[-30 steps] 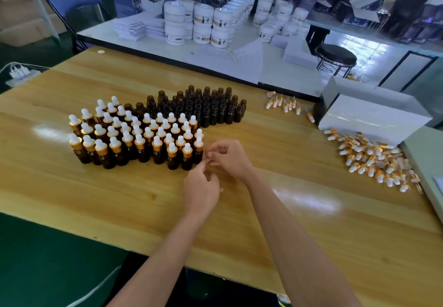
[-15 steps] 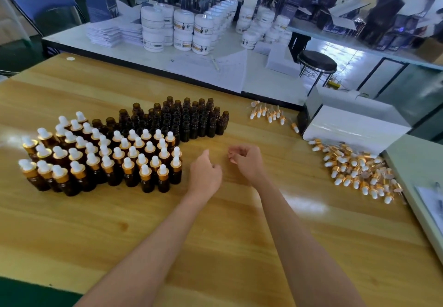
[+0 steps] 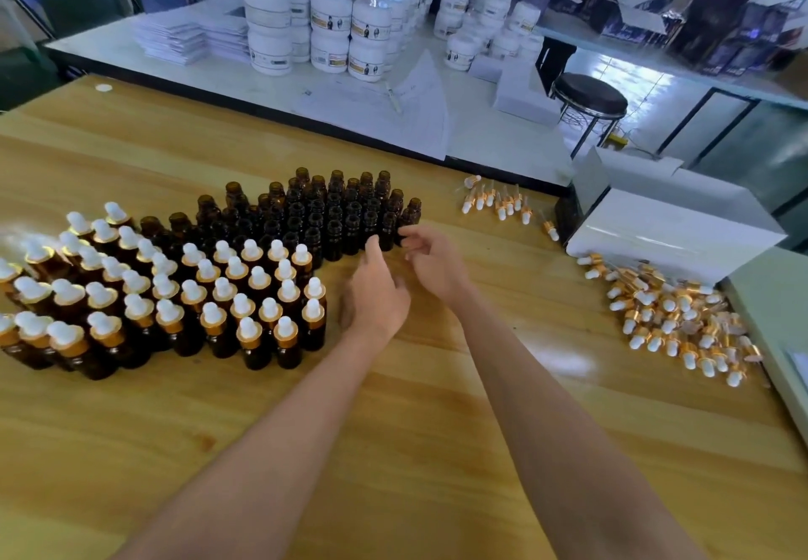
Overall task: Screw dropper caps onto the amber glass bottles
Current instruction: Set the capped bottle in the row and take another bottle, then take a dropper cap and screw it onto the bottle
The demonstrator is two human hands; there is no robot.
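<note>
Several capped amber bottles [image 3: 245,301] with gold collars and white bulbs stand grouped at the left of the wooden table [image 3: 393,450]. Behind them stands a cluster of uncapped amber bottles [image 3: 332,214]. My left hand [image 3: 376,292] hovers just right of the capped group, fingers relaxed and holding nothing. My right hand [image 3: 430,260] is beside it, fingers loosely spread, its fingertips close to the nearest uncapped bottles and holding nothing. A pile of loose dropper caps [image 3: 673,319] lies at the right, and a smaller scatter of dropper caps [image 3: 498,200] lies farther back.
A white box [image 3: 673,227] sits at the right behind the cap pile. A pale tray edge [image 3: 778,310] borders the far right. Beyond the table stands a white bench with stacked white jars [image 3: 332,34], papers and a black stool [image 3: 588,95].
Both hands have moved forward and apart, away from the front row of capped bottles toward the uncapped cluster. The camera has shifted, so the bottles sit lower and further left in view.
</note>
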